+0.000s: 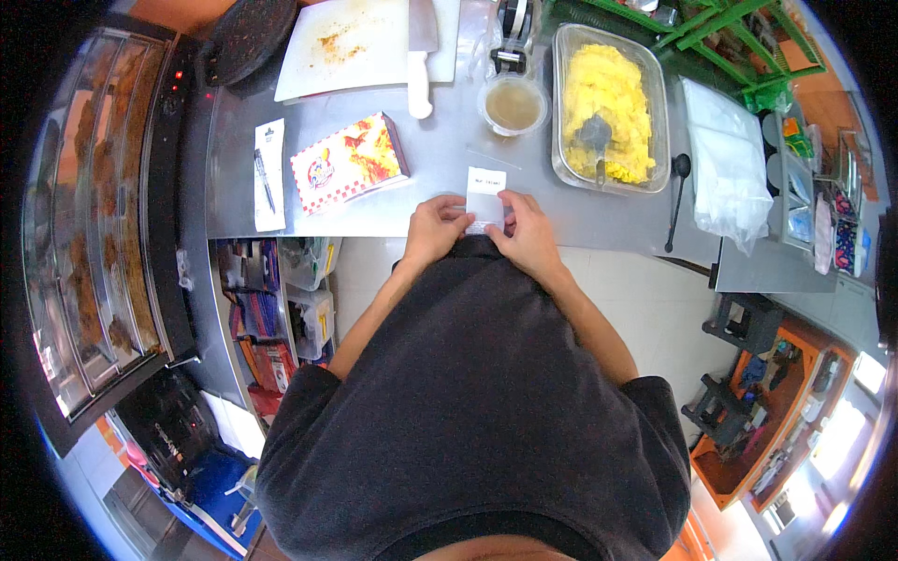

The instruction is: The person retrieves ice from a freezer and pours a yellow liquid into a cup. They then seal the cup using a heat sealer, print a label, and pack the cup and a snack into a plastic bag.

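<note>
A small white paper slip [485, 200] with printed writing is held upright in the view at the front edge of the steel table [365, 214]. My left hand [440, 226] pinches its left edge between thumb and fingers. On the opposite edge, my right hand [526, 226] has the slip between thumb and fingertips. Left of my hands lies a closed printed cardboard food box [349, 163], with a red checked border and a picture of fried chicken. Farther left, a black pen [264, 179] rests on a white printed strip [269, 210].
A white-handled knife [419, 84] lies on a white cutting board [351, 49]. Right of a lidded cup of brownish liquid [513, 105] stands a clear tub [659, 126] of yellow food with a spoon. Beyond are a black spoon [677, 196] and plastic bags [726, 154]. A glass display case [98, 210] stands left.
</note>
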`<state>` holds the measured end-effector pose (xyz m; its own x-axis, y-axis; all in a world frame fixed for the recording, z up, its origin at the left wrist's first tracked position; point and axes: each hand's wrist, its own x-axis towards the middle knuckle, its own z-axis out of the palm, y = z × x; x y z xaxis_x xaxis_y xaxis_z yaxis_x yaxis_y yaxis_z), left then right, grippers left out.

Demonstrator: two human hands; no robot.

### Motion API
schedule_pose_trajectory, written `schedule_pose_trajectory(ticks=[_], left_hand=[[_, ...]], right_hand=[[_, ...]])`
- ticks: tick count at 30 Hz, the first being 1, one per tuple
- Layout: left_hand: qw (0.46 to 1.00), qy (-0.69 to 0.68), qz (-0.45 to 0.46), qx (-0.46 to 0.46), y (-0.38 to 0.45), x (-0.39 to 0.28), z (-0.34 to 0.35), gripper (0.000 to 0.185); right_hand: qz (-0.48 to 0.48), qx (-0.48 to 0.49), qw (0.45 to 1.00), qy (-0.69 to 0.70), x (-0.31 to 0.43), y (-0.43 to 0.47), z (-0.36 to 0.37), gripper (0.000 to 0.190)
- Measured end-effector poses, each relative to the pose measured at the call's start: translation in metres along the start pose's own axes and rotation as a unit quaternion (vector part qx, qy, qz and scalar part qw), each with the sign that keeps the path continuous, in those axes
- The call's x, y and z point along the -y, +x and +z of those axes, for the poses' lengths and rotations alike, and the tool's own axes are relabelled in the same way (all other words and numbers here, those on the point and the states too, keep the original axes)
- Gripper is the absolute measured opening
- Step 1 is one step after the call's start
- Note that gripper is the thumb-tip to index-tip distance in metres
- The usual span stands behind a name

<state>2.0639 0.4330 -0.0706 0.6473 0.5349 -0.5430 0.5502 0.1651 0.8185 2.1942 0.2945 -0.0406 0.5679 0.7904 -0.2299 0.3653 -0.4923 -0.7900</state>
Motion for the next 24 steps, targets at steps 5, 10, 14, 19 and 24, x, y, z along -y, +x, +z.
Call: schedule_pose_trajectory(ticks=[5,10,14,19,24], left_hand=[[0.957,-0.281,-0.071,0.014,-0.008,-0.012,0.005,0.023],[0.928,-0.36,-0.076,0.051,-0.024,-0.032,0.006,0.01],[0.919,-0.378,-0.08,0.082,-0.032,-0.037,0.006,0.005],[0.929,-0.368,0.002,0.046,-0.037,-0.035,0.021,0.008],[0.93,-0.363,0.058,0.024,-0.041,-0.032,0.038,0.008]], right_hand=[[-0.035,-0.083,0.976,0.196,-0.021,-0.004,0.008,0.056],[-0.029,0.005,0.923,0.383,-0.021,0.0,-0.008,0.049],[-0.061,-0.045,0.919,0.387,-0.01,-0.003,-0.02,0.043],[-0.198,-0.25,0.948,-0.022,0.007,-0.017,-0.028,0.026],[-0.152,-0.146,0.966,0.152,0.019,-0.024,-0.022,0.016]])
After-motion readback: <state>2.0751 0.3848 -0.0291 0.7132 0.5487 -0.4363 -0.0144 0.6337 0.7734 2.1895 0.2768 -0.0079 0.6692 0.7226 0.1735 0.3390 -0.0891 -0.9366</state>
